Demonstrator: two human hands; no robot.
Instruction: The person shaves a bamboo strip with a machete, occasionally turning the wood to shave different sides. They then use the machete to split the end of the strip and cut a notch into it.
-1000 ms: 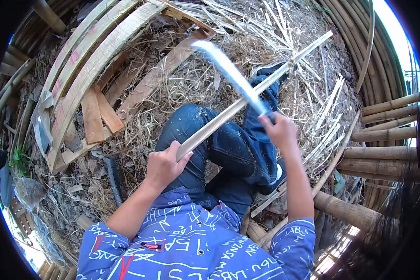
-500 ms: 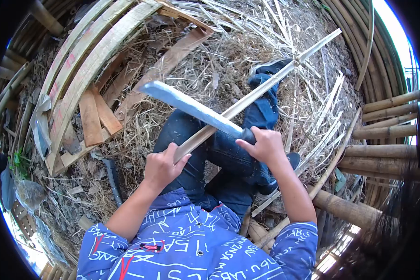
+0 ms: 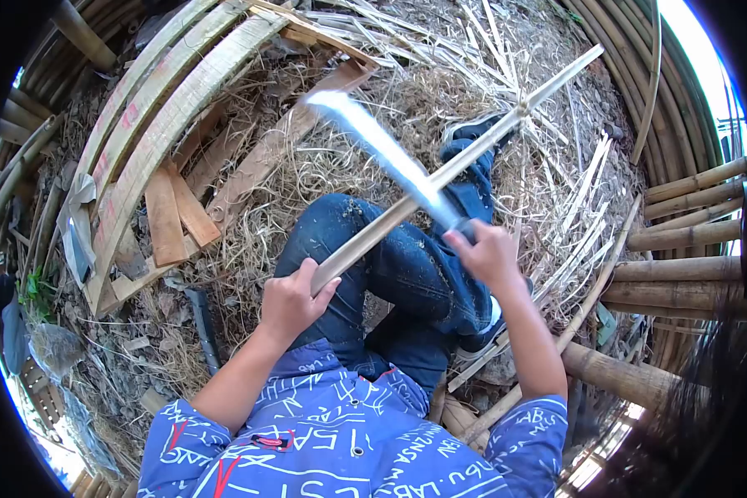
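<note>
My left hand [image 3: 292, 300] is closed around the near end of a split bamboo strip [image 3: 481, 143], which slants up and away to the right across my legs. A node shows on the strip near my shoe. In my right hand [image 3: 487, 256] is the dark handle of a machete [image 3: 382, 149]. Its long blade crosses over the strip, pointing up and to the left, and glints brightly. Blade and strip appear to touch where they cross. My fingers hide most of the handle.
Pale wooden slats [image 3: 141, 158] curve at the left, beside short brown boards [image 3: 164, 217]. Shavings [image 3: 407, 91] and thin strips [image 3: 585, 191] litter the ground. A dark tool-like object [image 3: 201, 324] lies by my left forearm. Bamboo poles [image 3: 689, 272] stand at the right.
The machete has slid along the strip away from my left hand, up and to the right, and its blade has turned steeper. My left hand has barely moved.
</note>
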